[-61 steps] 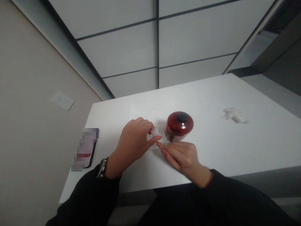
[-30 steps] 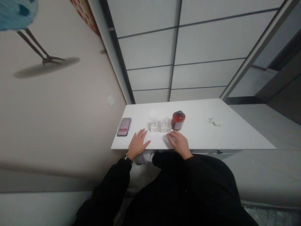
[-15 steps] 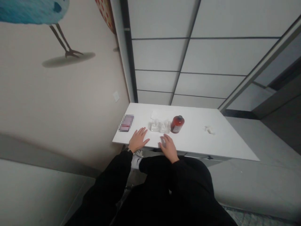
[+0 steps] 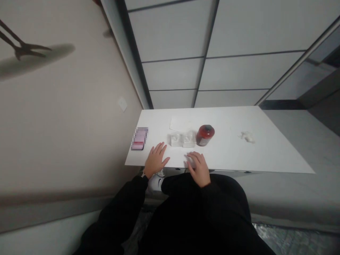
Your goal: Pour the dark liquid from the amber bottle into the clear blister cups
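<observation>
My left hand (image 4: 155, 160) lies flat on the near edge of the white table (image 4: 239, 156), fingers spread, holding nothing. My right hand (image 4: 198, 166) rests palm down on the same edge, fingers stretched forward. Just beyond them stand two small clear containers (image 4: 183, 139) side by side. A dark red bottle with a black cap (image 4: 205, 135) stands to their right. Neither hand touches the containers or the bottle.
A phone (image 4: 139, 139) lies at the table's left, near the wall. A white sheet (image 4: 183, 122) lies behind the containers. A crumpled white tissue (image 4: 247, 136) sits to the right. A wall socket (image 4: 122, 104) is on the beige wall. White panels stand behind the table.
Two seconds ago both hands held a clear container close up beside the bottle. They have since let go and lie flat at the table's edge; my head has drawn back and shifted.
</observation>
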Available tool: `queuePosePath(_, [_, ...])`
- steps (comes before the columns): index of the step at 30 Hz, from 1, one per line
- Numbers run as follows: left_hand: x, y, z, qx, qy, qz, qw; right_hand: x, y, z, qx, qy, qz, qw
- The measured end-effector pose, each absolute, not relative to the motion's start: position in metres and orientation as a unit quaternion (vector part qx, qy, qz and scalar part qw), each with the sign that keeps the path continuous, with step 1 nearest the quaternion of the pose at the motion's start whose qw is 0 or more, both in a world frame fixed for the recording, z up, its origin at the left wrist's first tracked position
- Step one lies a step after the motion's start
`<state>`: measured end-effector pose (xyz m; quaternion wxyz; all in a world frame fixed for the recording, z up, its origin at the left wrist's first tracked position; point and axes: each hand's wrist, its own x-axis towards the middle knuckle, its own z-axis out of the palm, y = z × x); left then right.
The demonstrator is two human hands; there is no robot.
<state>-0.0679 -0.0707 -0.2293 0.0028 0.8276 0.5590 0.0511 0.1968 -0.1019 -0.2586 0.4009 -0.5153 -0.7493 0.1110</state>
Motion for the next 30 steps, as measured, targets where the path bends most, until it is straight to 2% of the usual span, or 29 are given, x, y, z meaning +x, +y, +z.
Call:
queuePosePath(8, [-0.066,-0.072,-0.228,0.829,0.557,0.055,0.007,0.211,-0.136,-0.232,-0.490,-0.754,0.052,0.435])
queuePosePath(16, [-0.067,-0.071,-0.233,0.827,0.557,0.077,0.011,0.224,-0.207,-0.194,-0.461,-0.764,0.028,0.451])
queuePosePath(21, [-0.068,-0.068,-0.236,0.827,0.553,0.103,0.020,0.249,-0.236,-0.194,-0.528,-0.723,-0.018,0.445])
queuePosePath(26, [-0.068,-0.068,-0.236,0.819,0.552,0.152,0.040,0.312,-0.256,-0.210,-0.646,-0.626,-0.062,0.432])
queuePosePath(30, [-0.071,-0.113,-0.241,0.789,0.568,0.230,0.044,0.376,-0.297,-0.222,-0.732,-0.538,-0.065,0.412])
